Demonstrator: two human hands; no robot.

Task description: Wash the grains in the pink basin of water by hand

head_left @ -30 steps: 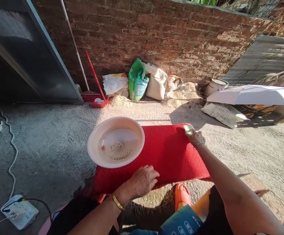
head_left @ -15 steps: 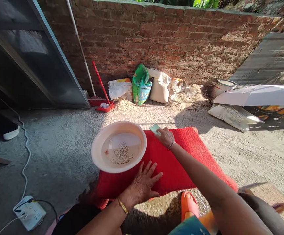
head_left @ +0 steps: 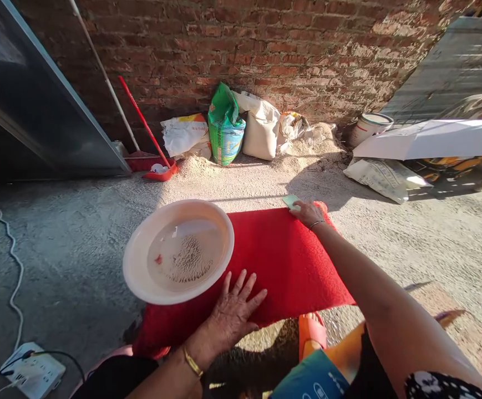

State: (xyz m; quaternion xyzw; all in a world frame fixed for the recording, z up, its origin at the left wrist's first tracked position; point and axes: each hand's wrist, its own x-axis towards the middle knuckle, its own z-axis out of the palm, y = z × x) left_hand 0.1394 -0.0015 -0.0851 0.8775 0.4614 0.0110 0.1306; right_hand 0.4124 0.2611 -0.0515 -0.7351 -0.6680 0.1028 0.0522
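A red mat (head_left: 274,260) with a towel-like texture lies before me over a low support that I cannot see. On its near part my left hand (head_left: 234,310) rests with fingers spread, close to the basin's rim. My right hand (head_left: 307,213) is at the mat's far right edge, its fingers closed on a pale green flat block (head_left: 291,201); its exact kind is unclear. To the left stands a wide pale plastic basin (head_left: 136,260), partly on the mat. Shallow water in it shows a rippled pattern and a small reddish spot.
Sacks (head_left: 261,130) and grain-like heaps line the brick wall (head_left: 257,55), beside a red dustpan (head_left: 161,173). On the right are a bucket (head_left: 369,130) and a white umbrella (head_left: 432,139). A power strip (head_left: 36,368) with cables lies lower left.
My right hand has slid rightward along the mat's far edge with the pale green block. My left hand stays flat on the mat. The view has tilted down and shifted right.
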